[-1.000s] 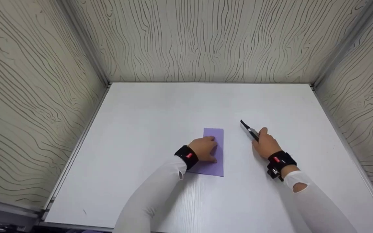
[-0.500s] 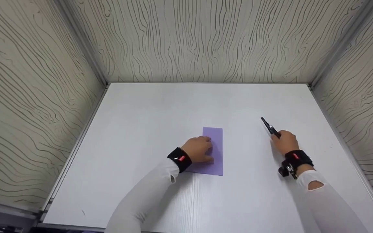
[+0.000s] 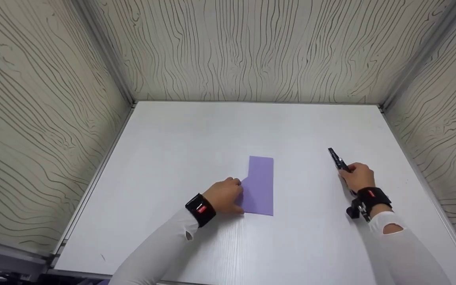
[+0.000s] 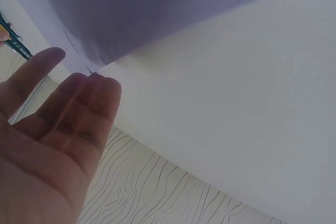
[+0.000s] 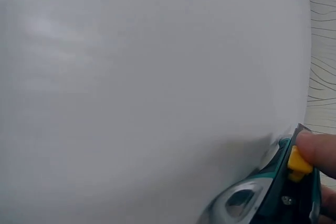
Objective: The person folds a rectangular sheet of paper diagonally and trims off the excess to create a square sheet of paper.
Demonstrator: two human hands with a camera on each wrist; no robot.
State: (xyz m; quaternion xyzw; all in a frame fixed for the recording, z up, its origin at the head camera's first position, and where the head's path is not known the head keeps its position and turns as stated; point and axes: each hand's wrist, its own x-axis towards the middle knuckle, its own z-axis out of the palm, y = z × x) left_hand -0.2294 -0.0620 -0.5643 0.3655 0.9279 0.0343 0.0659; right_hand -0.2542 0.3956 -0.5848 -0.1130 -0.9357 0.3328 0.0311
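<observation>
A purple sheet of paper (image 3: 261,186) lies near the middle of the white table, its left edge stepped in outline. At that left edge is my left hand (image 3: 225,194), fingertips right by the sheet. The left wrist view has its fingers (image 4: 86,103) extended below a corner of the purple paper (image 4: 136,14), part of which stands raised; a thin dark line runs along it. Off to the right, my right hand (image 3: 359,177) grips a utility knife (image 3: 337,160), tip pointing away. Up close the knife (image 5: 262,192) is dark green and silver, my thumb (image 5: 320,150) at its yellow slider (image 5: 298,163).
The white table (image 3: 196,134) is bounded at the back and sides by wood-grain patterned panels (image 3: 232,51). Grey metal posts (image 3: 107,55) stand at the back corners. Dark items (image 3: 2,277) show below the table at the front left.
My left hand has drawn back leftward from the middle of the purple paper to its left edge. My right hand, with the utility knife, has moved right, away from the paper.
</observation>
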